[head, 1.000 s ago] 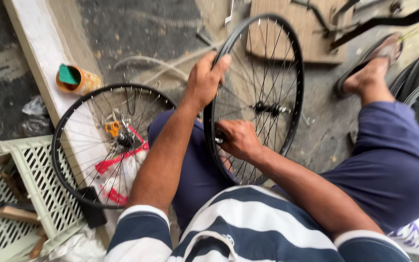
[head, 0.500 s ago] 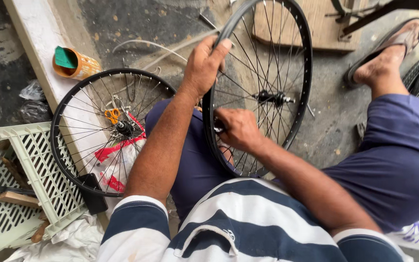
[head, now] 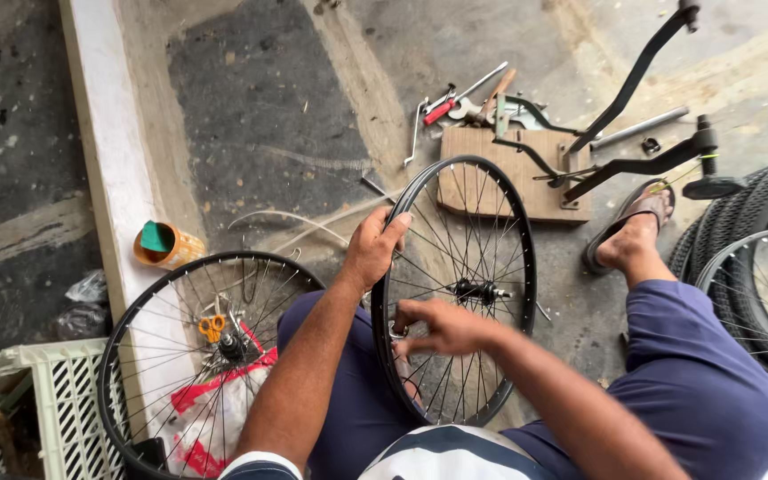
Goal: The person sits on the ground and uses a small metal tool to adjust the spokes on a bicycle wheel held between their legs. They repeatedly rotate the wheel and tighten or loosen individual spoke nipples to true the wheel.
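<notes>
A: Spoked wheel upright between the knees; left hand clasps its upper rim.

B: Right hand?

A: Pinched closed at a spoke near the rim; has slid lower than a second ago. Second wheel lies flat at left.
</notes>
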